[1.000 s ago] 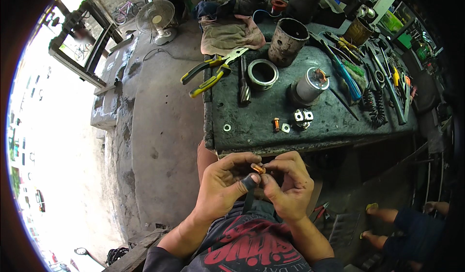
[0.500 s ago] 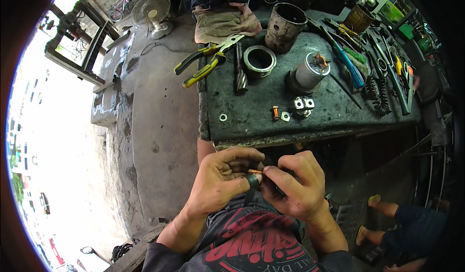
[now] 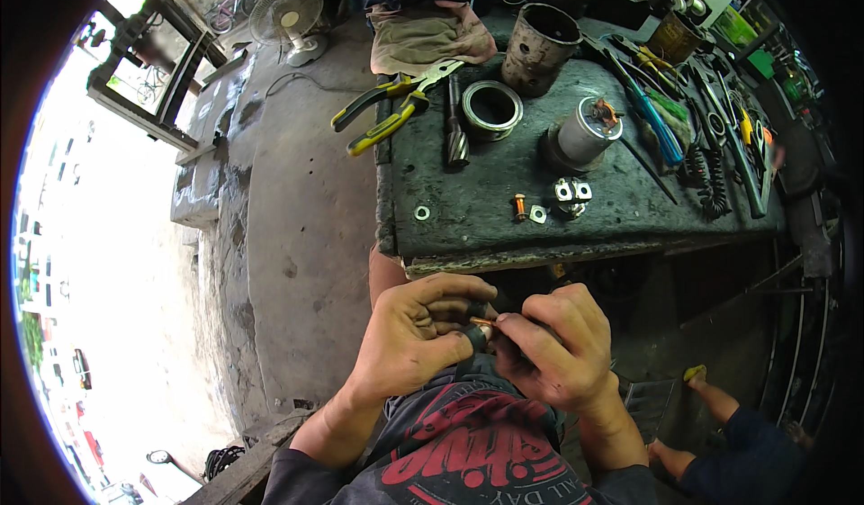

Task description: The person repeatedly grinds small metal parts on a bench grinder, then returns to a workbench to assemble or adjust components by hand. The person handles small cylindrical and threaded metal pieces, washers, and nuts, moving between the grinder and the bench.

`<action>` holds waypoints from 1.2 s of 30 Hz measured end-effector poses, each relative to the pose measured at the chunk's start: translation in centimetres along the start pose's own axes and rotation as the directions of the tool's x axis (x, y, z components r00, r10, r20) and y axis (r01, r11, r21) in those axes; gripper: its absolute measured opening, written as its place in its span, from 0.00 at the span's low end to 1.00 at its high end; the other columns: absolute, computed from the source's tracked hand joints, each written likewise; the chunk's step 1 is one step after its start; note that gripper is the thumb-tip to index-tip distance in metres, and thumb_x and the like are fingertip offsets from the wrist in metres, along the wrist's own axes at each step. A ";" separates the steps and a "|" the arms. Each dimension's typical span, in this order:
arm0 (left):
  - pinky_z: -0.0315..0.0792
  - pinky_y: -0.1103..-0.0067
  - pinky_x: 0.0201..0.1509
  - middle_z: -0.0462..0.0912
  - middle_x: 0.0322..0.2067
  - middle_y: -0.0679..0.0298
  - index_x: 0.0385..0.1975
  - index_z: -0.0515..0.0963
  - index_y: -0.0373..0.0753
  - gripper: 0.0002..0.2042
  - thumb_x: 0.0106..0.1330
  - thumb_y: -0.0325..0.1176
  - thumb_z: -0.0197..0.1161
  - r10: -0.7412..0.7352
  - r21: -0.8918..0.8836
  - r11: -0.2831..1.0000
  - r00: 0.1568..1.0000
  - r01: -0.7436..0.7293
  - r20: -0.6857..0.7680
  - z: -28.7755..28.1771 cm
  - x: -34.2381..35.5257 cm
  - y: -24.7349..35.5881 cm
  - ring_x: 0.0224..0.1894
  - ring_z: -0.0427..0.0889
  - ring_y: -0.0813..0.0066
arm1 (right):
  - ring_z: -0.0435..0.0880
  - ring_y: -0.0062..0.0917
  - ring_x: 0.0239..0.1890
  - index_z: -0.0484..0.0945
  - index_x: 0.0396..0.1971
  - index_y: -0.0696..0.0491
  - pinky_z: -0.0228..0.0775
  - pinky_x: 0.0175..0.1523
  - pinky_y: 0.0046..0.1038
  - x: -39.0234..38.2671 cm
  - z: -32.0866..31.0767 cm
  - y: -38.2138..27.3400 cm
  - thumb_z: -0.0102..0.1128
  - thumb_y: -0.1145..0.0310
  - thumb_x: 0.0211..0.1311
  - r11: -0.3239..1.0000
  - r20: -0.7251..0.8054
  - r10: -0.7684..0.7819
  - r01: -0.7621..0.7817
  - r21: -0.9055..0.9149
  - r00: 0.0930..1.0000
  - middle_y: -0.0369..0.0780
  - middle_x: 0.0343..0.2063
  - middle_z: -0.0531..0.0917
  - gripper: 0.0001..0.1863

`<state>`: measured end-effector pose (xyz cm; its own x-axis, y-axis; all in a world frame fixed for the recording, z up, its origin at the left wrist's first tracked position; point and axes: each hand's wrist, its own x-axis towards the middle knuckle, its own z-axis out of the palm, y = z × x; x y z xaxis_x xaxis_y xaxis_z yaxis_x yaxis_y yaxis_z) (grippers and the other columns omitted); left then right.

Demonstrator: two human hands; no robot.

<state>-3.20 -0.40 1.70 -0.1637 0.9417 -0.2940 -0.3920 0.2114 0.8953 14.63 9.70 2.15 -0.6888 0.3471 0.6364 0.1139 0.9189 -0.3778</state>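
Note:
Close to my body, just off the bench's front edge, both hands meet around a small copper-coloured piece [image 3: 483, 322]. My left hand [image 3: 405, 338] pinches it between thumb and fingers, with dark wrapping on the thumb tip and a fingertip. My right hand [image 3: 567, 347] closes its thumb and forefinger on the piece's other end. What lies under the fingertips is hidden. On the bench ahead are a small copper-wound spool [image 3: 520, 206], a square metal plate with a hole [image 3: 537, 214], a cluster of holed metal plates [image 3: 572, 196] and a small nut-like ring [image 3: 421, 212].
On the dark bench [image 3: 612, 230] stand yellow-black pliers [image 3: 396, 113], a fluted cutter [image 3: 457, 140], a metal ring [image 3: 492, 111], a rusty cylinder [image 3: 540, 50] and a silver cylinder [image 3: 589, 133]. Tools crowd its right side. Another person's legs [image 3: 715, 406] show at lower right.
The view has shifted slightly, moving the bench a little to the right in the picture. Both hands keep their pinch on the copper-coloured piece. The other person's legs have moved.

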 end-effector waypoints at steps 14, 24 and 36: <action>0.79 0.79 0.55 0.82 0.48 0.58 0.57 0.76 0.29 0.24 0.57 0.13 0.58 -0.020 -0.032 0.999 0.999 0.021 0.035 0.0 -0.1 -0.4 0.51 0.83 0.74 | 0.76 0.30 0.28 0.82 0.33 0.56 0.68 0.32 0.30 -0.2 0.0 0.1 0.73 0.76 0.38 0.999 0.011 0.031 -0.032 0.027 0.999 0.38 0.33 0.77 0.17; 0.77 0.79 0.53 0.83 0.44 0.61 0.56 0.77 0.33 0.20 0.63 0.19 0.65 0.046 0.030 0.998 0.997 -0.047 0.055 -0.2 -0.2 -0.6 0.51 0.83 0.76 | 0.74 0.37 0.26 0.80 0.32 0.54 0.66 0.28 0.35 0.1 0.5 -0.8 0.71 0.75 0.43 0.998 -0.026 0.042 -0.043 -0.043 0.999 0.41 0.32 0.76 0.13; 0.72 0.74 0.62 0.83 0.51 0.59 0.56 0.76 0.32 0.22 0.60 0.26 0.64 0.123 0.121 0.984 0.989 -0.132 0.083 -1.1 -0.2 -0.9 0.55 0.80 0.71 | 0.83 0.43 0.36 0.83 0.35 0.57 0.78 0.42 0.39 1.4 -0.7 -2.2 0.71 0.78 0.47 0.998 0.055 0.064 -0.065 0.019 0.996 0.47 0.34 0.81 0.12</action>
<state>-3.78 -1.05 0.60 -0.1347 0.9790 -0.1532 -0.2550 0.1152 0.9601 13.93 8.34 4.38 -0.7185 0.3942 0.5730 0.1447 0.8905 -0.4313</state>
